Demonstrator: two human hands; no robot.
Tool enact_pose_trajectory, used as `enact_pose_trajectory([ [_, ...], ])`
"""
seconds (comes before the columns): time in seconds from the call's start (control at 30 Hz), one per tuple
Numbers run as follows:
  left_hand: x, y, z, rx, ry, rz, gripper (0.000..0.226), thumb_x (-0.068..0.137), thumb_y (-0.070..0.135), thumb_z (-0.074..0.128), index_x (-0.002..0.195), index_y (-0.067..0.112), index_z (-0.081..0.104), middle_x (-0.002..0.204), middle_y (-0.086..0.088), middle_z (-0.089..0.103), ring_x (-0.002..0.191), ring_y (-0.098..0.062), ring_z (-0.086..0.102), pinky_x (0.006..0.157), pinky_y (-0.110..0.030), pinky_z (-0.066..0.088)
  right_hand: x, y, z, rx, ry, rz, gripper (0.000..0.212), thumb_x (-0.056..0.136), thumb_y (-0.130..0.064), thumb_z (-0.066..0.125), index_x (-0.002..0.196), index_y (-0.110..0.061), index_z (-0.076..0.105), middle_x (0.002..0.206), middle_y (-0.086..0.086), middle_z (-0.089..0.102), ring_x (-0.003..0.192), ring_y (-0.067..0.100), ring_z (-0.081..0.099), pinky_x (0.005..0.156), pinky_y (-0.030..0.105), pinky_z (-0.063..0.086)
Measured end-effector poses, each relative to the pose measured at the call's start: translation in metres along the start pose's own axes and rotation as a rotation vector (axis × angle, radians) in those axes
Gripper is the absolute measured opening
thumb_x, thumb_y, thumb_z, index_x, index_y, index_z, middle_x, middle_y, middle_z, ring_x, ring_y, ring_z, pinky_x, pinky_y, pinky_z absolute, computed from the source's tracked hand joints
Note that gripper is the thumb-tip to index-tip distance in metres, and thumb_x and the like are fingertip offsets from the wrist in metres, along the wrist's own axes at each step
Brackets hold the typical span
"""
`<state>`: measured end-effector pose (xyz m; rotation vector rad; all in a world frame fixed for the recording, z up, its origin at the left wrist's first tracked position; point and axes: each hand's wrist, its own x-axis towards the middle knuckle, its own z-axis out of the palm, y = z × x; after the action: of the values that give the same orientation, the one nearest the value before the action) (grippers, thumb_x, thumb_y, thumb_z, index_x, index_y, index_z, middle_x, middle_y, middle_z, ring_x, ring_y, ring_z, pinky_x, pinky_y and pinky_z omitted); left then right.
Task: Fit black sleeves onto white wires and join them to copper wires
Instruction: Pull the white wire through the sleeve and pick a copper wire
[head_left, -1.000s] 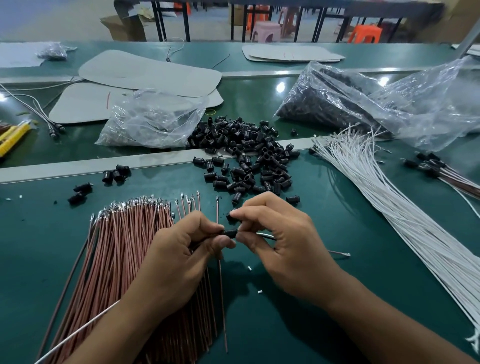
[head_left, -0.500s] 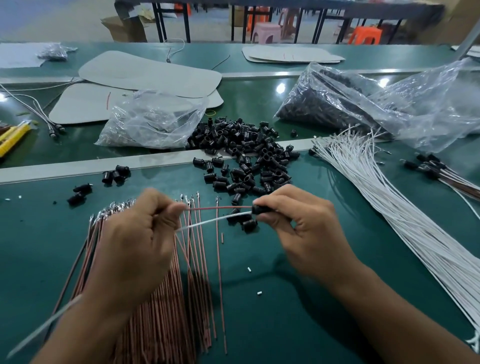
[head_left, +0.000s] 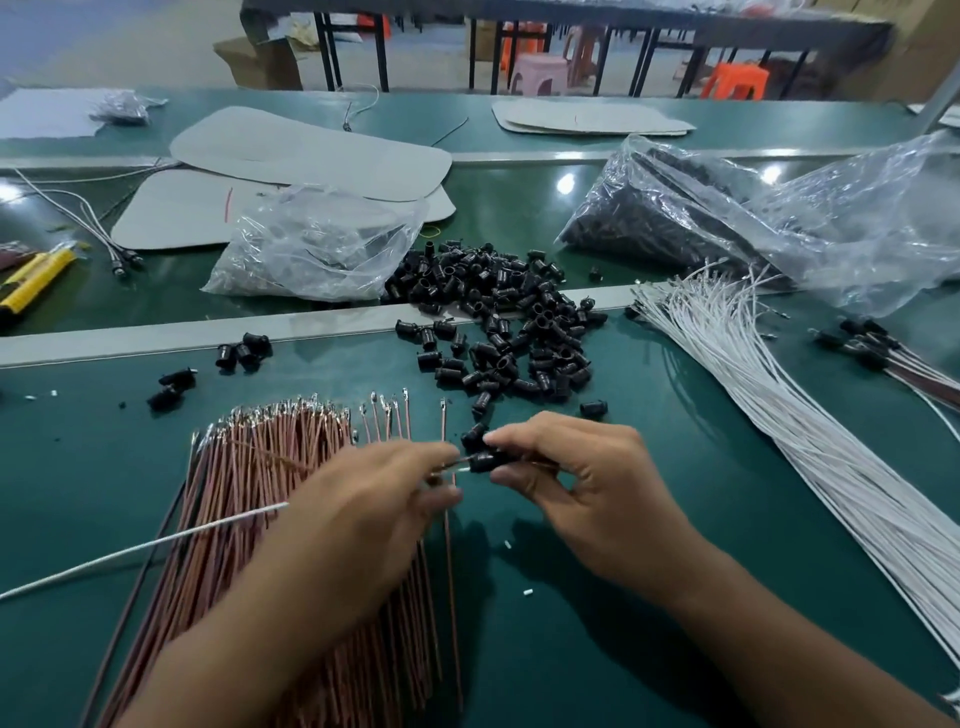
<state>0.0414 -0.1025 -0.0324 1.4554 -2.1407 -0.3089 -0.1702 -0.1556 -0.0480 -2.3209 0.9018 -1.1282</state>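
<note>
**Green bench: 1 sleeve held between 2 hands**

Green matting covers the workbench (head_left: 623, 649), with plastic stools (head_left: 540, 70) and table legs on the factory floor behind it. Seen from the head camera, both hands meet just in front of the loose heap of black sleeves (head_left: 509, 322). The right hand (head_left: 576, 478) pinches 1 black sleeve (head_left: 485, 460) between thumb and forefinger, its other fingers curled below. The left hand (head_left: 358, 519), smeared by motion, has its fingertips closed on 1 white wire (head_left: 145, 545). The wire's tail runs out past the wrist toward the bench's left edge. Whether a copper wire is also in that pinch, I cannot tell through the blur.

The relation that matters is that the sleeve lies between the 2 hands with its long axis left to right. Its mouth faces the left hand, and the wire end appears to sit right at that mouth. The left hand is nearer the wire and the right nearer the sleeve, so the next push looks likely to run rightward along that axis.

Counts:
- 1 sleeve and 1 white wire are in hand.
- 3 sleeves (head_left: 244, 351) sit apart by the metal strip (head_left: 156, 338), and dozens more are in the heap.
- Copper wires (head_left: 270, 493) lie in 1 fanned bundle under the left forearm, too many to count.
- White wires (head_left: 779, 415) lie in 1 long bundle to the right, also too many to count.
- 2 large bags sit beyond the heap: a near-empty bag (head_left: 322, 244) and a bag of black parts (head_left: 701, 218).
</note>
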Motion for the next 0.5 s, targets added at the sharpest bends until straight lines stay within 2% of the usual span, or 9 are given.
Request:
enact_pose_trajectory([
  [0.03,0.0009,0.0026,0.0042,-0.013,0.012,0.025,0.029,0.096,0.030,0.053,0.108,0.010,0.071,0.090,0.003,0.072,0.075,-0.012,0.063,0.068,-0.033,0.055,0.0001,-0.0014,0.0013,0.006,-0.005,-0.001,0.021,0.088,-0.011,0.076,0.108,-0.004,0.074,0.092,-0.001,0.073,0.084,0.009,0.068,0.076,0.026,0.056],
  [0.1,0.0027,0.0012,0.0049,-0.048,0.067,0.021,0.013,0.096,0.018,0.060,0.096,0.012,0.072,0.078,0.010,0.066,0.063,-0.006,0.055,0.061,-0.023,0.045,0.0007,-0.0023,0.0001,0.013,-0.016,0.020,0.020,0.087,-0.011,0.077,0.106,-0.005,0.074,0.092,-0.003,0.072,0.084,0.007,0.067,0.076,0.025,0.055],
  [0.23,0.0023,-0.0007,-0.0014,-0.167,0.071,-0.031,0.016,0.088,0.027,0.059,0.090,0.018,0.072,0.076,0.023,0.059,0.070,0.007,0.056,0.064,-0.005,0.040,0.0027,-0.0009,-0.0068,0.074,-0.017,0.088,0.009,0.087,-0.006,0.076,0.096,-0.006,0.076,0.090,-0.004,0.070,0.082,0.009,0.066,0.073,0.022,0.052],
  [0.3,0.0017,0.0008,0.0020,-0.171,0.066,-0.007,0.007,0.087,0.021,0.067,0.091,0.019,0.073,0.072,0.024,0.060,0.066,0.007,0.055,0.060,-0.002,0.038,0.0019,-0.0023,-0.0054,0.070,-0.047,0.092,0.010,0.089,-0.004,0.073,0.098,-0.007,0.076,0.092,-0.004,0.068,0.084,0.007,0.064,0.074,0.015,0.048],
  [0.4,0.0013,0.0030,0.0065,-0.191,0.058,-0.007,0.025,0.086,0.024,0.066,0.110,0.018,0.070,0.074,0.016,0.070,0.059,0.011,0.056,0.054,-0.001,0.037,0.0000,-0.0045,-0.0030,0.046,-0.097,0.090,0.017,0.093,-0.004,0.067,0.108,-0.008,0.074,0.098,-0.006,0.064,0.087,0.003,0.060,0.077,0.011,0.043],
  [0.5,0.0013,0.0018,0.0047,-0.207,0.055,-0.020,0.029,0.086,0.033,0.058,0.107,0.016,0.070,0.075,0.013,0.073,0.058,0.012,0.057,0.052,-0.001,0.037,0.0010,-0.0031,-0.0062,0.033,-0.101,0.083,0.021,0.095,-0.011,0.066,0.114,-0.009,0.073,0.100,-0.006,0.062,0.090,0.005,0.060,0.080,0.011,0.043],
])
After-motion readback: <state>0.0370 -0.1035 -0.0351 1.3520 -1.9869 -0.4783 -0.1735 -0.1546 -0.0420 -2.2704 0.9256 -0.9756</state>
